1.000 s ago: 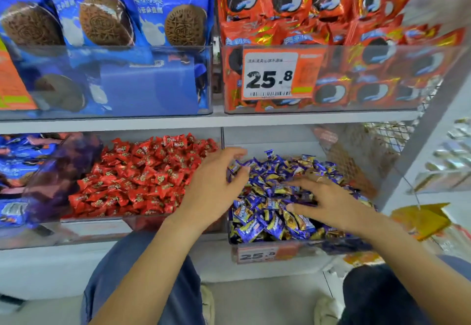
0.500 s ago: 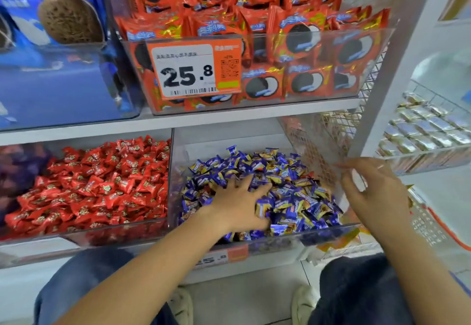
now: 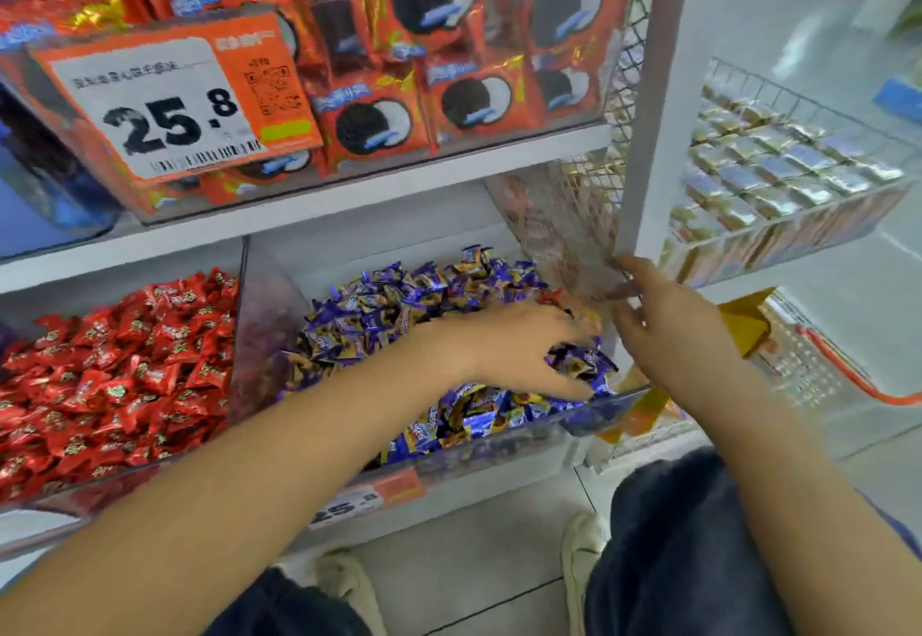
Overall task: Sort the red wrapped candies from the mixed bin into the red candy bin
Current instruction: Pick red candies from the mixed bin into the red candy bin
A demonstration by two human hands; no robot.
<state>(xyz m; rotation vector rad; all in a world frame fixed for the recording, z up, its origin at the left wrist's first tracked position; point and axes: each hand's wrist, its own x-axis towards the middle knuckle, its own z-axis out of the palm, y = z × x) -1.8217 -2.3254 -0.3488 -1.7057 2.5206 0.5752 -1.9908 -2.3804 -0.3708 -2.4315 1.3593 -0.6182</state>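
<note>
**Bright shop light, soft and smeared picture**

Even, bright light with only faint shadows. Glare whitens the area toward 2 o'clock. Motion blur softens the price tag [image 3: 169, 101] at 10 o'clock. Wide-angle distortion tilts the shelf post [image 3: 653, 101] toward 1 o'clock.

Glossy red wrapped candies [image 3: 115, 376] with green-and-white marks; shiny blue-and-gold foil candies [image 3: 399, 306]; orange biscuit packets [image 3: 374, 121] printed with black-and-white rounds; orange-and-white price tag [image 3: 169, 101].

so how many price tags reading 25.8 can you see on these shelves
2. A large orange price tag hangs on the front of the upper clear bin of red cookie packs. A smaller price tag sits on the shelf edge below the mixed bin, partly blurred. The arms may hide others.
</note>
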